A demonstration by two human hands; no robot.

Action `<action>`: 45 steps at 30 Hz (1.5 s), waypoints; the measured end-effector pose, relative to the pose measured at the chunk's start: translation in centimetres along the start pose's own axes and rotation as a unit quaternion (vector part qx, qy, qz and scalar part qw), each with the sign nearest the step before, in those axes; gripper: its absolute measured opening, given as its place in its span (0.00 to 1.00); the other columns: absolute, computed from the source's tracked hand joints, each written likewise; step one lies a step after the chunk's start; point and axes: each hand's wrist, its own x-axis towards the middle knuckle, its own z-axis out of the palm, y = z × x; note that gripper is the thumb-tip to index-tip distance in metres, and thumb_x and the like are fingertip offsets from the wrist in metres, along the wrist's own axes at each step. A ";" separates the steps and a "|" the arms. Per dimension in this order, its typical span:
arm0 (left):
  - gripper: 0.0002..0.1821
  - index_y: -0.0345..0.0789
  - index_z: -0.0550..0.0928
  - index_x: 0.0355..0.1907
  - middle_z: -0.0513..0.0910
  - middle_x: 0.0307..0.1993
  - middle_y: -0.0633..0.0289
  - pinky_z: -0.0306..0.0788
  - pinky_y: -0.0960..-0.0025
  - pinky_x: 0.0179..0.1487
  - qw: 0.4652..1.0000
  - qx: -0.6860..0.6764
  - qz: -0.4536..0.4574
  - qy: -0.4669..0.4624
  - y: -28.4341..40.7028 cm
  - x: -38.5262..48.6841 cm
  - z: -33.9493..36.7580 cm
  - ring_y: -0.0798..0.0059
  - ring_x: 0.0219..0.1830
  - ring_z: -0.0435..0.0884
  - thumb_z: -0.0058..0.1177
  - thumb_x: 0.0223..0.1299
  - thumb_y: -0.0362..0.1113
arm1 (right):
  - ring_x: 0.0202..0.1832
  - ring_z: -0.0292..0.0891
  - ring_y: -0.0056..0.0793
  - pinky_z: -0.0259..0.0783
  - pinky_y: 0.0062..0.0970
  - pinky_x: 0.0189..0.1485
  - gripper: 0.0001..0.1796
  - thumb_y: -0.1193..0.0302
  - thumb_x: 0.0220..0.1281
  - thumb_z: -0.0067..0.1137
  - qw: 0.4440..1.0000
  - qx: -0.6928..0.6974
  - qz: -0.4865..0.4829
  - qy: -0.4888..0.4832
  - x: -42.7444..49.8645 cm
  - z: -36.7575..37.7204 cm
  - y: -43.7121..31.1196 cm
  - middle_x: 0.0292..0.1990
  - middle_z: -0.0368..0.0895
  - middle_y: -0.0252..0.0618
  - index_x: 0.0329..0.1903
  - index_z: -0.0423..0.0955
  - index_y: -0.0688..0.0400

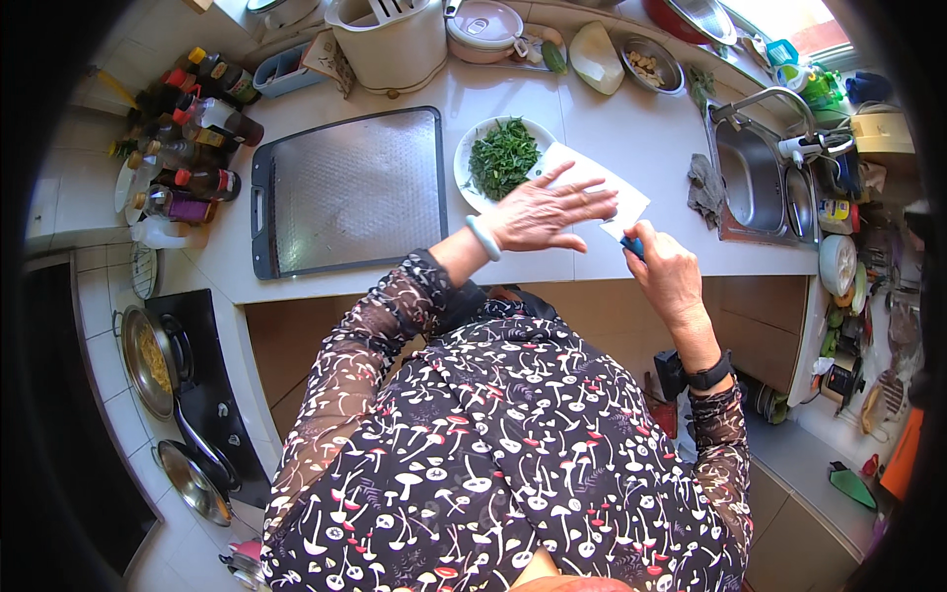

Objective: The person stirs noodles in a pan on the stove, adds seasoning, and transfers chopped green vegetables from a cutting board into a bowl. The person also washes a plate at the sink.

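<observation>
My right hand [666, 270] grips the blue handle of a kitchen cleaver, its broad pale blade [625, 191] pointing up and left over the counter. One corner of the blade reaches the rim of a white plate [464, 174]. Chopped green leaves [505, 157] are heaped on that plate. My left hand [551, 211] is stretched flat, palm down, fingers spread, in front of the blade and the plate's lower right edge. Whether it touches the blade cannot be seen. Left of the plate lies a metal-faced cutting board [355, 192] with a dark rim, damp-looking.
Sauce bottles [214, 122] crowd the left corner. A lidded pot [484, 29], a cut pale gourd [595, 59] and a metal bowl [651, 65] line the back. A grey cloth [706, 191] lies by the steel sink [751, 177]. Pans [152, 362] stand at the lower left.
</observation>
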 end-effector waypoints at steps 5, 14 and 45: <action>0.45 0.48 0.57 0.84 0.58 0.83 0.69 0.33 0.52 0.87 0.999 0.044 -0.026 -0.005 -1.4 -1.0 0.3 0.75 0.85 0.51 0.33 0.73 0.73 | 0.40 0.85 0.37 0.81 0.37 0.41 0.15 0.67 0.65 0.67 1.000 0.000 0.004 0.009 0.3 -0.4 0.1 0.34 0.84 0.36 0.51 0.72 0.52; 0.44 0.50 0.54 0.85 0.56 0.84 0.71 0.29 0.52 0.87 0.997 0.040 -0.068 -0.005 -2.2 -2.8 0.7 0.74 0.86 0.48 0.35 0.73 0.71 | 0.38 0.85 0.39 0.81 0.40 0.39 0.14 0.69 0.64 0.67 1.000 0.008 0.008 -0.002 -0.2 0.2 0.4 0.32 0.84 0.38 0.50 0.73 0.50; 0.47 0.30 0.54 0.80 0.65 0.77 0.48 0.55 0.48 0.83 0.227 -0.769 -0.267 0.534 -5.5 -9.4 -8.0 0.51 0.80 0.62 0.38 0.77 0.68 | 0.75 0.65 0.52 0.61 0.44 0.77 0.28 0.63 0.79 0.54 0.856 0.452 -0.225 0.111 12.1 9.5 -17.6 0.72 0.70 0.53 0.74 0.67 0.62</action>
